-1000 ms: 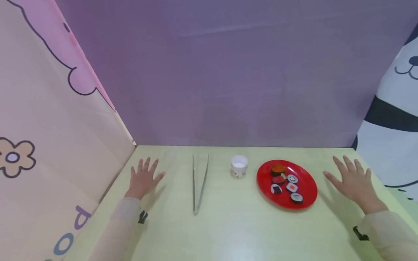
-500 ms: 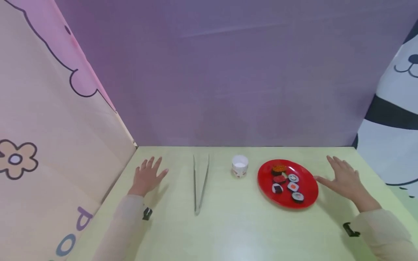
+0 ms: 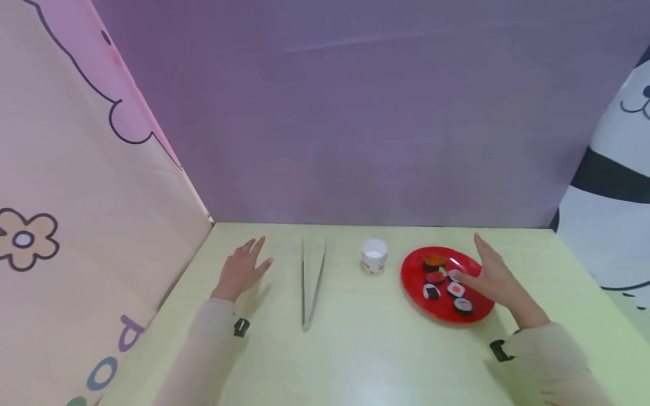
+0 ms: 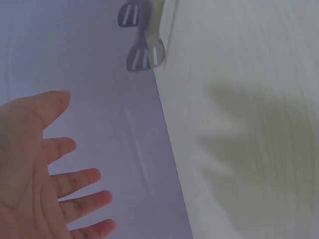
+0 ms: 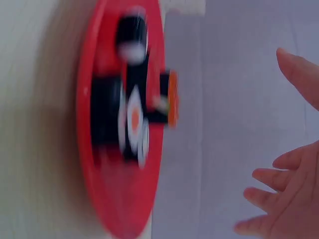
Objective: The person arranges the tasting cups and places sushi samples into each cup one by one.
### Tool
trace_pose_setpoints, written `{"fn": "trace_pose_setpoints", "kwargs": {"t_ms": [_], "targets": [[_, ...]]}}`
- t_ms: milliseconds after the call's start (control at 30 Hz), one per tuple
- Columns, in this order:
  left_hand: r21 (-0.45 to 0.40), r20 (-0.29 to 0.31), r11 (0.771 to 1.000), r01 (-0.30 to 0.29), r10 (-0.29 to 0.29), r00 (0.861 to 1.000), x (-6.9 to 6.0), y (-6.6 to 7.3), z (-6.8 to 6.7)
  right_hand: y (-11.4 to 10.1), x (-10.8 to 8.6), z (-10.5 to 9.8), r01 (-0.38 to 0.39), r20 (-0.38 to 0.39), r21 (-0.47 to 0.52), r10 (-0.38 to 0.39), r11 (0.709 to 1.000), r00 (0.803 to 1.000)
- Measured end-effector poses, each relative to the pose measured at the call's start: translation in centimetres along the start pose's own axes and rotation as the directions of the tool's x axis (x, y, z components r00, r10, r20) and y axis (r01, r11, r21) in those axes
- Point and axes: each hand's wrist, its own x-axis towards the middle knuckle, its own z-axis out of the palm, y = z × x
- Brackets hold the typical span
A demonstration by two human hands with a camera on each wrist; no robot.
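A red plate (image 3: pixel 426 309) on the table bears several sushi pieces, among them one with an orange top (image 3: pixel 434 261) and a white one with an orange centre (image 3: pixel 456 290). Over the plate's right side hovers my right hand (image 3: pixel 500 282), thumb and fingers spread, holding nothing; it hides part of the rim. My left hand (image 3: pixel 241 270) hangs above the table's left side, fingers apart and bare in the left wrist view. Nearest to it lie metal tongs (image 3: pixel 307 316), their arms spread and slotted ends pointing away. Between tongs and plate stands a small white cup (image 3: pixel 374 256).
A pale table (image 3: pixel 365 361) ends at the back against a purple cloth (image 3: pixel 325 124). Patterned cloth walls flank it, with a flower (image 3: pixel 22 239) on the left and a panda figure (image 3: pixel 609 225) on the right.
My right hand has moved left, from beside the plate to over its right part. The left hand has shifted slightly right towards the tongs. Tongs, cup and plate stay put.
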Motion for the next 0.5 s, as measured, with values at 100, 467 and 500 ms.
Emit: {"fn": "trace_pose_setpoints", "kwargs": {"t_ms": [100, 467, 500], "targets": [[-0.034, -0.003, 0.999, -0.009, 0.009, 1.0, 0.1, 0.9, -0.2, -1.6, 0.1, 1.3, 0.014, -0.029, 0.028, -0.013, 0.999, 0.999], [-0.131, -0.043, 0.985, -0.11, 0.105, 0.994, 1.6, 5.2, -0.2, -5.9, 2.1, 5.8, 0.001, -0.066, 0.054, 0.003, 0.999, 0.998], [-0.135, -0.048, 0.984, -0.119, 0.113, 0.992, 1.7, 5.6, -0.1, -6.2, 2.3, 6.2, -0.018, -0.06, 0.071, 0.023, 0.997, 0.998]]}}
